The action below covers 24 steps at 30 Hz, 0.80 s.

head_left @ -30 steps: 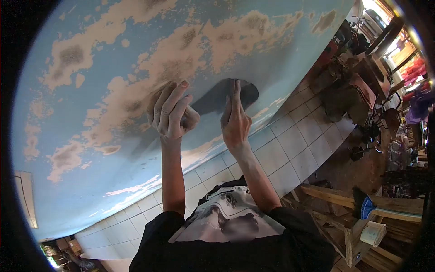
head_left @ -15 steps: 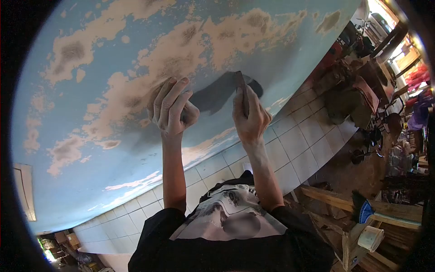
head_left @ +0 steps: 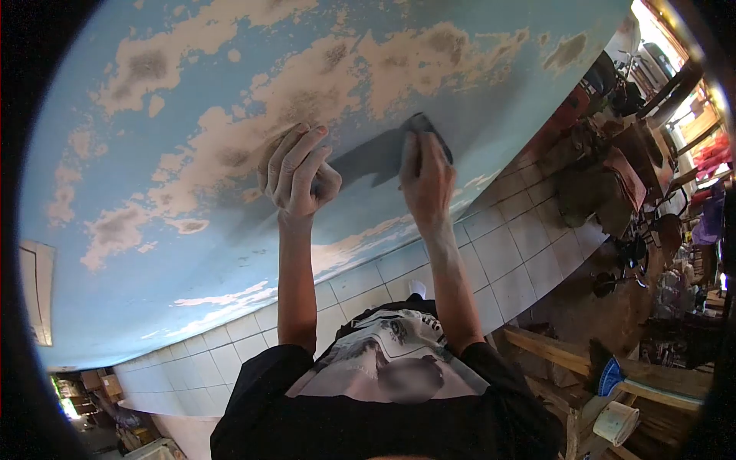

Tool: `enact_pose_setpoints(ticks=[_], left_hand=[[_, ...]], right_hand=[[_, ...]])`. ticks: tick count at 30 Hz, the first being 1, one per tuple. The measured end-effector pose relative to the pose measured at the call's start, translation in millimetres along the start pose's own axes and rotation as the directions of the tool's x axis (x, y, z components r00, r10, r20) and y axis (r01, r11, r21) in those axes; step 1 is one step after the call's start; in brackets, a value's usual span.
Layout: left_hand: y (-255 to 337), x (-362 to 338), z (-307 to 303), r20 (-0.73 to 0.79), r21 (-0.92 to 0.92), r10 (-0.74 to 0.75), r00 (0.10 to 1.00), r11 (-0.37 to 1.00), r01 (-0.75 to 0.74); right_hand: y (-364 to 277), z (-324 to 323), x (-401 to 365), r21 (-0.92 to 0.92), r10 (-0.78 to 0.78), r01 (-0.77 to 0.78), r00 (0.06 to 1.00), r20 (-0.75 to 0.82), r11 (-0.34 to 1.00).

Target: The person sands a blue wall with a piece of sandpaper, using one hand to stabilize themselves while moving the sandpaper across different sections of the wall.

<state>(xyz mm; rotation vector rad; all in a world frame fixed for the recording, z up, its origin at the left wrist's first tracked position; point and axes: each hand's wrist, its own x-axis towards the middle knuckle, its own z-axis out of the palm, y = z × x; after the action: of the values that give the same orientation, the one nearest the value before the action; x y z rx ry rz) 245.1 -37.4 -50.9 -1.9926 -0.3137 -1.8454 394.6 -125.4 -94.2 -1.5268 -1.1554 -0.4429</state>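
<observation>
My right hand (head_left: 429, 180) is closed round a dark, flat piece of what looks like sandpaper (head_left: 418, 121). It presses against a blue wall (head_left: 268, 230) with worn, pale patches. Left of it, my left hand (head_left: 297, 169) is at the wall beside a large beige patch, its fingers curled together. Whatever may be inside that hand is hidden. Between the hands, a dark shadow falls on the blue paint.
White tiles (head_left: 368, 287) run below the painted wall. At lower right are a wooden frame (head_left: 548, 349), a brush with a blue band (head_left: 610, 377) and a white tub (head_left: 616, 424). Cluttered goods and a bicycle-like shape (head_left: 613, 280) fill the right side.
My right hand has turned, so the sandpaper now lies flatter to the wall instead of edge-on. My left hand keeps its curled pose. The view has shifted slightly.
</observation>
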Motion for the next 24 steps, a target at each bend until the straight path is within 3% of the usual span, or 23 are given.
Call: enact_pose_setpoints(ticks=[1,3,4,6,7,10,11,12,14,15,16,17,18,20,21,22,23,24], left_hand=[[0,1,1,-0.002,-0.016,0.002,1.000,1.000,-0.002],[-2,1,-2,0.003,-0.011,-0.002,1.000,1.000,0.002],[-2,2,-1,-0.003,-0.005,0.017,1.000,1.000,-0.017],[-2,3,1,-0.013,-0.001,0.037,0.999,0.999,-0.037],[-4,4,1,-0.012,-0.006,0.040,0.999,0.999,-0.040],[-1,4,1,-0.007,-0.004,0.041,0.999,0.999,-0.041],[-2,4,0,-0.010,0.014,0.044,0.999,0.999,-0.044],[-3,4,-1,-0.008,0.033,0.041,0.999,0.999,-0.041],[-2,2,-1,-0.053,0.098,0.037,0.998,0.995,-0.032],[-3,0,-1,-0.053,0.103,0.038,0.998,0.994,-0.032],[-5,-1,-1,-0.059,0.096,0.054,0.997,0.994,-0.049],[-5,-3,-1,-0.065,0.087,0.071,0.995,0.994,-0.065],[-2,-3,-2,-0.059,0.087,0.071,0.996,0.994,-0.065],[1,0,-7,-0.072,0.229,0.013,0.997,0.974,0.004],[0,-1,-6,-0.072,0.243,0.016,0.997,0.970,0.002],[0,-5,-5,-0.093,0.244,-0.009,0.996,0.969,0.031],[0,-7,-5,-0.110,0.241,-0.035,0.993,0.969,0.061],[1,-9,-5,-0.105,0.250,-0.040,0.994,0.966,0.065]], right_hand=[[0,-5,8,0.008,-0.008,0.008,1.000,0.004,1.000],[-6,-17,23,0.061,0.385,-0.391,0.918,0.093,0.918],[-8,-12,19,0.064,0.380,-0.388,0.919,0.103,0.919],[-10,8,1,0.131,0.075,-0.098,0.983,0.168,0.987],[-9,22,-5,0.089,-0.233,0.228,0.970,0.063,0.970],[20,20,-3,-0.072,-0.314,0.314,0.949,0.011,0.947],[12,2,6,0.165,0.096,-0.099,0.995,0.031,0.981],[5,-2,16,0.177,0.088,-0.094,0.995,0.043,0.980],[-2,-4,29,0.246,0.363,-0.329,0.925,-0.109,0.912],[7,16,17,0.122,0.132,-0.108,0.967,-0.216,0.987],[1,23,12,0.124,0.133,-0.109,0.967,-0.215,0.986],[-8,29,6,0.070,-0.123,0.133,0.984,-0.129,0.989],[-10,31,2,0.041,-0.368,0.369,0.929,-0.030,0.928],[14,20,8,-0.005,-0.446,0.448,0.890,-0.097,0.894],[21,11,14,0.113,-0.163,0.182,0.974,-0.160,0.977],[23,8,18,0.243,0.138,-0.093,0.974,-0.178,0.966],[21,13,15,0.252,0.137,-0.092,0.976,-0.168,0.963],[19,20,8,0.209,0.027,0.010,0.985,-0.169,0.978]])
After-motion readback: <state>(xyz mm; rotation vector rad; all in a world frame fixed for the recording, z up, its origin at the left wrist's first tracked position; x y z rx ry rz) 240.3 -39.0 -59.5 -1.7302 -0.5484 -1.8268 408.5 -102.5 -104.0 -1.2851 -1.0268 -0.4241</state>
